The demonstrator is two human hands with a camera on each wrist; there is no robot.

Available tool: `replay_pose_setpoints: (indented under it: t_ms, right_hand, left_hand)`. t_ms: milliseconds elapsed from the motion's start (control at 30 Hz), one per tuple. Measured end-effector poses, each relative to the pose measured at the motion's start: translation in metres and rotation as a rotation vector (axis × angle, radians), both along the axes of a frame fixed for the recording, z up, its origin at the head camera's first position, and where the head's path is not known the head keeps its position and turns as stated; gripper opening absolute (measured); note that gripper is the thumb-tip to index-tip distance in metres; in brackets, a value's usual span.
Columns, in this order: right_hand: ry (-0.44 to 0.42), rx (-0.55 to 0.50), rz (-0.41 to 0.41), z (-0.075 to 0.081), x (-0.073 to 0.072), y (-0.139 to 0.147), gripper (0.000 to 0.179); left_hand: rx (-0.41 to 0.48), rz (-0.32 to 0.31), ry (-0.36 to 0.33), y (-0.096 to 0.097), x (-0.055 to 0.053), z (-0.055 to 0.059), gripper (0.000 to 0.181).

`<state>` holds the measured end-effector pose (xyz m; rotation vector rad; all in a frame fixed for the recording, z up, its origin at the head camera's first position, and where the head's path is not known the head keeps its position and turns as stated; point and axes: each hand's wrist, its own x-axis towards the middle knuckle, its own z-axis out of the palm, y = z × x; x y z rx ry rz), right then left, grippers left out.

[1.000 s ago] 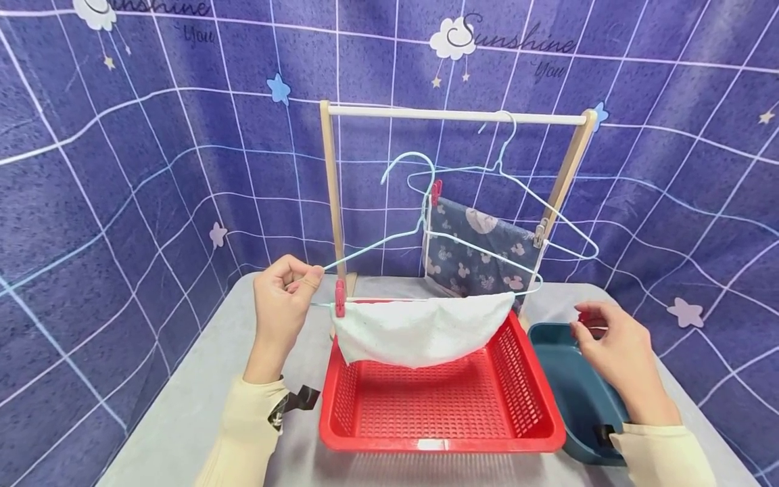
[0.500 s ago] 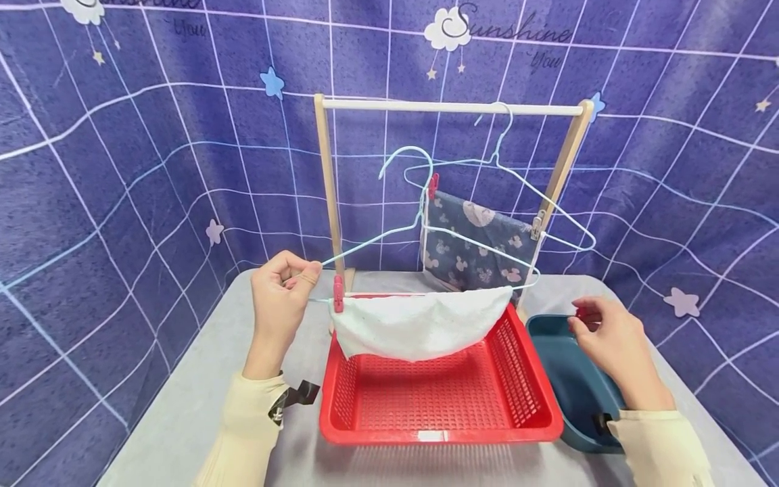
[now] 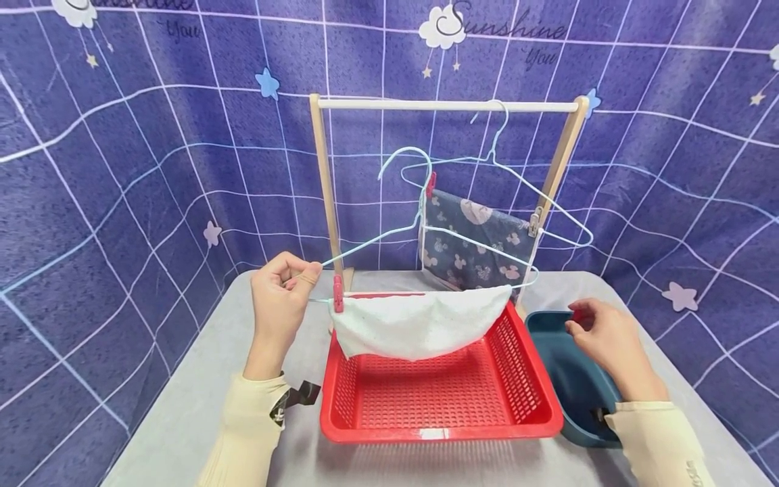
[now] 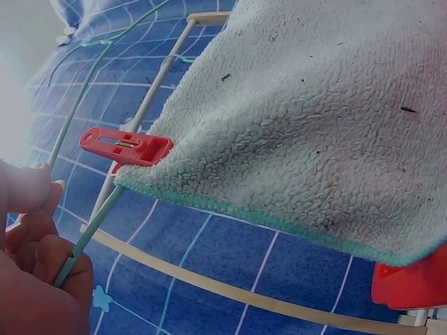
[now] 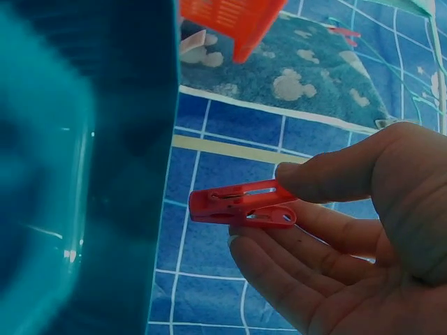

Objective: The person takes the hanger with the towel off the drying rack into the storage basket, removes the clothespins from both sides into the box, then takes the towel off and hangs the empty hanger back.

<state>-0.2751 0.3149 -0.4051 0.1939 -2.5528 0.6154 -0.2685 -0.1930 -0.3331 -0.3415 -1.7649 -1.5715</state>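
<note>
My left hand (image 3: 281, 297) grips the left end of a light-blue clothes hanger (image 3: 371, 238). A white towel (image 3: 420, 328) is draped over that hanger's lower bar, fixed at its left corner by a red clothespin (image 3: 338, 294). No pin shows at the towel's right end. Up close in the left wrist view, the towel (image 4: 300, 132) has a green-stitched edge. My right hand (image 3: 611, 341) is out to the right, above the dark teal bin. In the right wrist view it pinches another red clothespin (image 5: 244, 204) between thumb and fingers.
Below the towel stands a red perforated basket (image 3: 438, 436). Right of it is the teal bin (image 3: 569, 379). Behind, a rack with a white rail (image 3: 414, 104) bears a second hanger (image 3: 541, 193) with a dark patterned cloth (image 3: 475, 237), pinned by a red clothespin and a metal clip (image 3: 535, 222).
The right hand with its clothespin has shifted slightly left and up in the head view. The left hand keeps its grip on the hanger; the whole view has drifted a little.
</note>
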Motion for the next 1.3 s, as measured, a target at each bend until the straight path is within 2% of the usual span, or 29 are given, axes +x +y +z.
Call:
replay_pose_setpoints:
  t_ms: [367, 633, 800, 1033, 1300]
  right_hand:
    - [-0.075, 0.029, -0.022, -0.012, -0.002, 0.003, 0.027]
    - [-0.198, 0.034, -0.012, -0.014, 0.000, 0.003, 0.029]
    - [-0.228, 0.058, 0.005, -0.016, 0.000, 0.002, 0.028]
    - [-0.256, 0.082, 0.009, -0.016, 0.000, 0.000, 0.028]
    - [-0.278, 0.087, -0.002, -0.019, -0.001, 0.001, 0.029]
  left_hand:
    - [0.002, 0.006, -0.016, 0.002, 0.000, 0.000, 0.013]
    - [-0.017, 0.013, -0.028, 0.011, 0.021, 0.018, 0.012]
    - [-0.008, 0.007, -0.027, 0.011, 0.025, 0.021, 0.012]
    - [0.006, 0.007, -0.017, 0.000, 0.003, 0.000, 0.012]
    - [0.011, -0.014, -0.001, 0.001, 0.005, 0.001, 0.013]
